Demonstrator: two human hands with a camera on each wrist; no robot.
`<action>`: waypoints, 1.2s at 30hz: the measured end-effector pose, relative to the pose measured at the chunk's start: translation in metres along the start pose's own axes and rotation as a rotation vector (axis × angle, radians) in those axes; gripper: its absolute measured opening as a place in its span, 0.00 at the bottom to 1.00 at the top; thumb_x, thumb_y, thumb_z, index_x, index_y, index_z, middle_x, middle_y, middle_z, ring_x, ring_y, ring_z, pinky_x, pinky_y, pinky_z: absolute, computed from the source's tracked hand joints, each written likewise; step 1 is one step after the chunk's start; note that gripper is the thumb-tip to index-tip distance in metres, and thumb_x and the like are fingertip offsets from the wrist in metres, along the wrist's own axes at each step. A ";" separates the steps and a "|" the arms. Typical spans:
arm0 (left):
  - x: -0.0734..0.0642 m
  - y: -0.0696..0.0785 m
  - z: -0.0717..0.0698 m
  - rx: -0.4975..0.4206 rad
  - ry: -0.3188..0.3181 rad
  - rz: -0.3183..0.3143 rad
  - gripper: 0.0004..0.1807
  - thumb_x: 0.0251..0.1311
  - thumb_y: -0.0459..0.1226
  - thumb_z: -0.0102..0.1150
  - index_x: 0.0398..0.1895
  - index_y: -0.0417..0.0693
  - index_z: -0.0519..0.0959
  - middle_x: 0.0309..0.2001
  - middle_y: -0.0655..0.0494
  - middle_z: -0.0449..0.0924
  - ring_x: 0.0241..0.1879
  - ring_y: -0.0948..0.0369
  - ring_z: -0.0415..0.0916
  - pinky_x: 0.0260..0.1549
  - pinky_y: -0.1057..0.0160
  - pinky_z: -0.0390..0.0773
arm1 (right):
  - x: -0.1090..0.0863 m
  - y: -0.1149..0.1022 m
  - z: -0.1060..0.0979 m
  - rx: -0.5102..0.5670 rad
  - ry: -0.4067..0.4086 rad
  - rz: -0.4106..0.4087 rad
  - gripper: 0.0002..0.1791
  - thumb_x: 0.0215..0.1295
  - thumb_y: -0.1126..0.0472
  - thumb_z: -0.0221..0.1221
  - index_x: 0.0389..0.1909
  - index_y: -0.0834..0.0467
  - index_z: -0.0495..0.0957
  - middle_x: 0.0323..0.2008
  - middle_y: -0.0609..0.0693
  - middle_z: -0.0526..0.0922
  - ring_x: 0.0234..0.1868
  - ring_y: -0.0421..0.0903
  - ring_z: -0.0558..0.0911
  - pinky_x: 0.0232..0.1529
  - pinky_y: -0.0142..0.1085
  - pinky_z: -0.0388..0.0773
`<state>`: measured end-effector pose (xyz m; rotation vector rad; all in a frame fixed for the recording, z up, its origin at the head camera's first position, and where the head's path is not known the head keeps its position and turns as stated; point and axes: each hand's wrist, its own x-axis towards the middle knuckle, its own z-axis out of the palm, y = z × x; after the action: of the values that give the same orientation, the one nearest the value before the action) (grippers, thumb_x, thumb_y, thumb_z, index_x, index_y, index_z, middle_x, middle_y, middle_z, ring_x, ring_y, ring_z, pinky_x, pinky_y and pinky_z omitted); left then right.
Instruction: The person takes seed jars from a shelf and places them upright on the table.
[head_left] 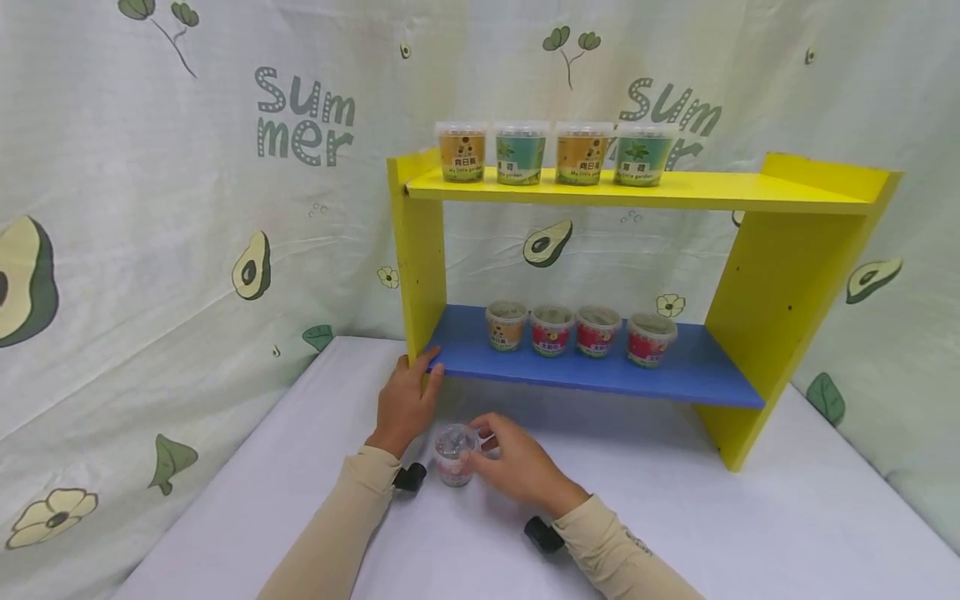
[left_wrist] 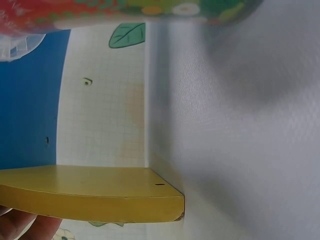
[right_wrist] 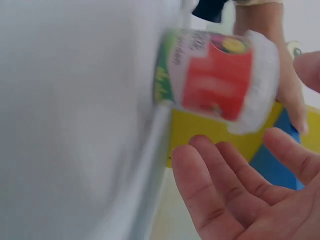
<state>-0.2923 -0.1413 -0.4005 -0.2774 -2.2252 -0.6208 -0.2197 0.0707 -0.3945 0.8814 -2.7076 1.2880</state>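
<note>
My left hand [head_left: 402, 402] grips the left front edge of a yellow and blue shelf [head_left: 417, 267], its thumb by the blue lower board. In the left wrist view its fingertips [left_wrist: 42, 227] show at the yellow side panel [left_wrist: 100, 207]. A small clear-lidded tub [head_left: 453, 467] with a red and green label stands upright on the white table, below and in front of that corner. My right hand [head_left: 521, 467] is at the tub's right side, fingers spread. In the right wrist view a gap shows between the tub [right_wrist: 215, 75] and those fingers [right_wrist: 200, 185].
Several orange and teal tubs [head_left: 521, 158] line the top yellow board [head_left: 720, 185]. On the blue board [head_left: 697, 367] stand an orange-labelled tub [head_left: 506, 327] and 3 red-labelled tubs [head_left: 597, 332]. A patterned cloth [head_left: 315, 250] hangs behind and to the sides.
</note>
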 end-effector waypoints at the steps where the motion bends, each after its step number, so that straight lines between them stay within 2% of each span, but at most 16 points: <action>1: 0.000 0.000 0.000 0.001 -0.004 -0.002 0.24 0.67 0.55 0.39 0.61 0.61 0.70 0.41 0.44 0.71 0.30 0.53 0.72 0.23 0.52 0.73 | -0.001 -0.001 -0.003 0.001 0.011 0.005 0.27 0.59 0.40 0.57 0.54 0.50 0.69 0.49 0.49 0.75 0.46 0.46 0.78 0.43 0.41 0.73; 5: 0.001 0.000 0.000 -0.001 -0.012 -0.005 0.24 0.67 0.56 0.38 0.61 0.61 0.70 0.40 0.45 0.71 0.30 0.54 0.71 0.23 0.53 0.73 | -0.003 0.001 -0.015 0.007 0.046 0.005 0.24 0.61 0.42 0.56 0.53 0.51 0.70 0.49 0.49 0.75 0.45 0.46 0.78 0.43 0.44 0.73; 11: 0.001 -0.001 0.000 -0.019 0.016 0.015 0.23 0.67 0.54 0.40 0.61 0.61 0.71 0.39 0.44 0.71 0.29 0.54 0.72 0.20 0.51 0.72 | -0.008 0.007 -0.030 -0.007 0.073 -0.021 0.19 0.62 0.45 0.57 0.48 0.52 0.73 0.44 0.46 0.77 0.41 0.42 0.78 0.42 0.44 0.74; 21: 0.000 -0.003 0.002 -0.010 0.013 0.005 0.23 0.67 0.55 0.38 0.61 0.63 0.70 0.39 0.45 0.71 0.29 0.54 0.72 0.20 0.51 0.72 | -0.021 0.011 -0.055 -0.044 0.074 0.022 0.10 0.63 0.49 0.57 0.42 0.47 0.75 0.37 0.39 0.77 0.40 0.39 0.77 0.36 0.36 0.74; 27: 0.001 0.000 -0.002 -0.016 -0.003 -0.005 0.23 0.67 0.55 0.38 0.61 0.63 0.70 0.39 0.45 0.71 0.28 0.54 0.72 0.20 0.53 0.72 | -0.023 0.010 -0.075 -0.034 0.079 0.040 0.14 0.64 0.50 0.57 0.48 0.48 0.73 0.38 0.41 0.77 0.39 0.40 0.77 0.37 0.37 0.74; 36: 0.000 0.001 -0.002 -0.012 -0.027 -0.021 0.24 0.67 0.56 0.37 0.61 0.63 0.70 0.40 0.45 0.71 0.28 0.54 0.72 0.20 0.53 0.72 | -0.028 0.012 -0.100 -0.030 0.135 0.063 0.19 0.64 0.47 0.56 0.52 0.49 0.70 0.39 0.43 0.77 0.39 0.39 0.78 0.39 0.38 0.74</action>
<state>-0.2907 -0.1418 -0.3991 -0.2697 -2.2541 -0.6451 -0.2236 0.1620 -0.3435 0.6846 -2.6625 1.2644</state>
